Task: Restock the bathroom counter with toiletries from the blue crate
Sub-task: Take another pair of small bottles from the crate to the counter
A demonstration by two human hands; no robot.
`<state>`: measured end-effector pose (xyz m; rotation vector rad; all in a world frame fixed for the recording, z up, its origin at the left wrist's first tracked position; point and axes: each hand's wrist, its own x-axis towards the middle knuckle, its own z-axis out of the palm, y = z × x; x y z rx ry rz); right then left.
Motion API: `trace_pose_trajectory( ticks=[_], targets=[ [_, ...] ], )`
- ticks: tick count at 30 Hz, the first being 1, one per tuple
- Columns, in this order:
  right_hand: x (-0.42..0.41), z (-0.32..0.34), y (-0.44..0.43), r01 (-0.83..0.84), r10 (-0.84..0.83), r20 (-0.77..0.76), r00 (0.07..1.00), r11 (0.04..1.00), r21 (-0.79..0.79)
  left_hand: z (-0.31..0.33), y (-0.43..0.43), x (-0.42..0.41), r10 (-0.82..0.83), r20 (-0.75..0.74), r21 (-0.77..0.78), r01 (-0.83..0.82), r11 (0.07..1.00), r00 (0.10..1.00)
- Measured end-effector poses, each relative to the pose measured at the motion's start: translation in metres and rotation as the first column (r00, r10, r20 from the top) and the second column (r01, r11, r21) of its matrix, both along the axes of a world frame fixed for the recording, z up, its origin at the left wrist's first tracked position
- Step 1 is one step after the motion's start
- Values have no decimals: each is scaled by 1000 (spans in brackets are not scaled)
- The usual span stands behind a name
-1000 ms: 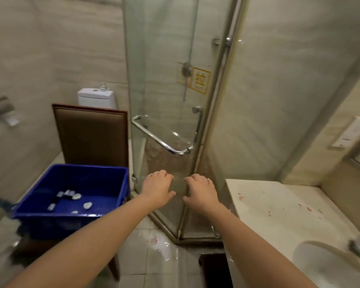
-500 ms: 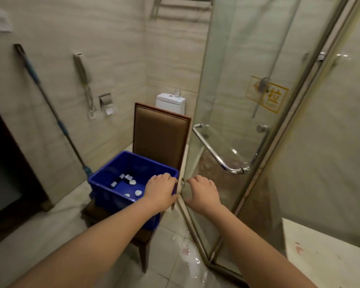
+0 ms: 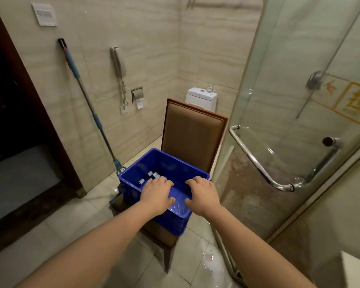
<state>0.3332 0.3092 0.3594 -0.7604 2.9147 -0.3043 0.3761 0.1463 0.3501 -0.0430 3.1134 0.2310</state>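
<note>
A blue crate (image 3: 170,163) stands on the seat of a brown chair (image 3: 192,132). Several small toiletry bottles (image 3: 149,177) lie at its far left, partly hidden by my left hand. My left hand (image 3: 157,194) hovers palm down over the crate's middle, fingers spread, holding nothing. My right hand (image 3: 203,196) is over the crate's right side, also palm down with fingers apart and nothing in it. Only a white corner of the counter (image 3: 355,269) shows at the bottom right.
A glass shower door (image 3: 289,121) with a chrome handle (image 3: 258,165) stands close on the right. A mop (image 3: 87,104) leans on the left wall beside a dark doorway (image 3: 13,121). Behind the chair is a toilet (image 3: 202,98). The floor tiles (image 3: 208,258) look wet.
The view has swung left, away from the counter and sink, toward the crate. Both hands now hang over the crate instead of in front of the shower door.
</note>
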Motion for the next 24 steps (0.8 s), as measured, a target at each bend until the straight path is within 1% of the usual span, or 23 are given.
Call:
trace_pose_trajectory(
  ticks=[7,13,20,24],
  targets=[
    [-47,-14,-71,25,-25,21,999,1000,17,-15,-68,-49,-21,30,6,21,1000,999],
    [-76,-36,-130,57,-58,58,997,998,21,-33,-132,-78,-36,89,-1,36,999,995],
    [-97,-59,-176,69,-74,119,990,997,44,-59,-185,-105,-37,186,76,23,997,982],
    [-119,-68,-194,57,-67,164,984,996,67,-74,-204,-125,-19,213,104,-3,995,977]
  ],
)
